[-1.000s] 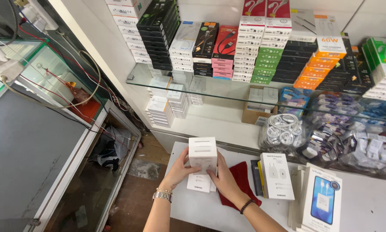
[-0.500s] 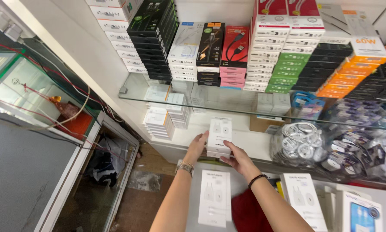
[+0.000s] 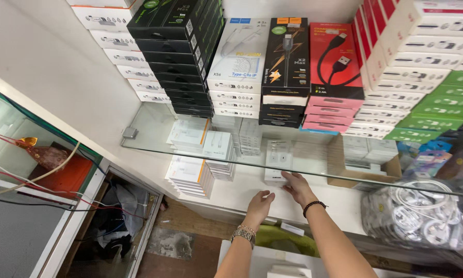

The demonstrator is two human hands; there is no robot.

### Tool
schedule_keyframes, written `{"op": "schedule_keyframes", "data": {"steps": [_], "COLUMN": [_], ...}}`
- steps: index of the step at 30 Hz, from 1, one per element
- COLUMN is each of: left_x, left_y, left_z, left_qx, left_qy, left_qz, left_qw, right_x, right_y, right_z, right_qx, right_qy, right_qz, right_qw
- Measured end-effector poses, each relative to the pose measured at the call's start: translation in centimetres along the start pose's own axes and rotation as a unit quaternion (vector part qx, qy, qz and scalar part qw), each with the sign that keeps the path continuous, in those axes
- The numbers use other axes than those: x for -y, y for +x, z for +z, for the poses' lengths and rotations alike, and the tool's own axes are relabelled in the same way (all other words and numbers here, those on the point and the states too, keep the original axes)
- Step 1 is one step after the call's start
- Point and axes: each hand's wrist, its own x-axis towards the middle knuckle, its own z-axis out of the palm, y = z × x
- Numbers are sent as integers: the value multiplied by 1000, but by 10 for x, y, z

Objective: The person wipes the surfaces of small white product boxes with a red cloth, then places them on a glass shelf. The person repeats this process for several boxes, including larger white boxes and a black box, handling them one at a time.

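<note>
**Small white box set under the glass shelf**

The right hand (image 3: 297, 187) reaches in below the glass shelf (image 3: 154, 135) and rests its fingers on the lower edge of a small white box (image 3: 278, 163), which stands upright on the white lower shelf (image 3: 241, 193) beneath the glass. The grip of that hand is loose: fingers lie against the box's front and base, and whether they actually pinch it cannot be told from this angle. A dark bead bracelet (image 3: 314, 206) circles the right wrist.

The left hand (image 3: 259, 202) hangs just in front of the glass shelf's edge, lower than the box and apart from it, with the fingers curled downward and nothing in them. A metal watch (image 3: 243, 235) sits on the left wrist.

Under the glass, to the left of the box, stand stacks of flat white boxes (image 3: 190, 170). To the right of the box, also under the glass, is an open cardboard carton (image 3: 365, 162) with more white packs inside. On top of the glass shelf stand rows of packaged cables: a black stack (image 3: 182, 56) on the left, white packs (image 3: 236, 67) beside it, and a red cable pack (image 3: 337, 59) further right. Beyond the right end of the glass shelf lie bagged coils of white cable (image 3: 422, 211).
</note>
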Motion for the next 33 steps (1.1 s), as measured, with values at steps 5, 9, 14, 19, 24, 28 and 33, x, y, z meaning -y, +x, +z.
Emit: {"op": "schedule_keyframes", "data": {"steps": [5, 9, 14, 19, 24, 28, 33], "left_x": [7, 15, 22, 20, 2, -15, -24], "left_y": [12, 15, 11, -5, -38, -75, -131], "left_z": [-11, -23, -30, -23, -11, -8, -11], "left_qx": [12, 14, 13, 6, -14, -33, -37], "left_qy": [-40, -30, -55, -74, -99, -95, -95], "left_qz": [-37, -72, -57, -53, -38, -13, -28], "left_qw": [998, 997, 997, 996, 994, 995, 994], "right_x": [-7, -8, 2, -5, -3, 3, 2], "right_y": [28, 33, 26, -7, -59, -112, -177], "right_z": [33, 48, 34, 10, -13, -33, -52], "right_qx": [-61, -85, 0, 74, 113, 119, 114], "right_qy": [-86, -280, -211, -107, -90, -122, -196], "right_qz": [-124, -134, -59, -16, -4, -38, -51], "right_qw": [987, 947, 976, 991, 989, 985, 973]}}
